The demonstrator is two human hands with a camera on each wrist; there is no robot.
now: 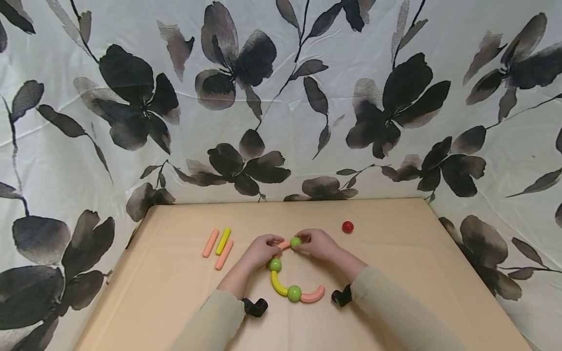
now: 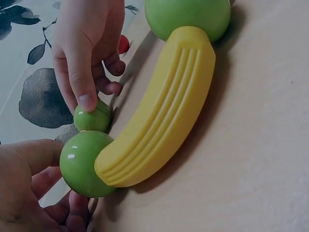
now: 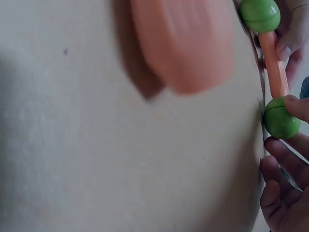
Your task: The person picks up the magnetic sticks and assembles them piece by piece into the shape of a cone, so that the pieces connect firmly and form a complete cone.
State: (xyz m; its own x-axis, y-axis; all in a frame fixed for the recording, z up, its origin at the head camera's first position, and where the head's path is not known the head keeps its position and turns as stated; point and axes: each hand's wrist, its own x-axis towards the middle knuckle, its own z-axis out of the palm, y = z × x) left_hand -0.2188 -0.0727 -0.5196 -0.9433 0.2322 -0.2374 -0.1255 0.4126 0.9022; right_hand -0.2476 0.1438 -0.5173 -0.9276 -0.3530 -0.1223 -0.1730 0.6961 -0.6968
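Note:
Curved rods and green balls form an open ring on the table. My left hand (image 1: 263,248) pinches the salmon-pink curved rod (image 3: 275,67) at the ring's far side, thumb along its edge. At the far end of this rod, my right hand (image 1: 320,243) holds a green ball (image 1: 295,243) between thumb and fingers. Another green ball (image 1: 275,264) joins the rod's near end to a yellow curved rod (image 2: 159,111). A third green ball (image 1: 294,293) follows, then a second salmon-pink curved rod (image 1: 313,294) whose tip points freely toward the right.
Two straight salmon-pink sticks (image 1: 210,243) and a straight yellow stick (image 1: 223,241) lie left of the hands. A red ball (image 1: 348,227) sits at the back right. Floral cloth (image 1: 307,122) hangs behind the tan table (image 1: 175,312). Black wrist cameras (image 1: 255,307) overhang the tabletop.

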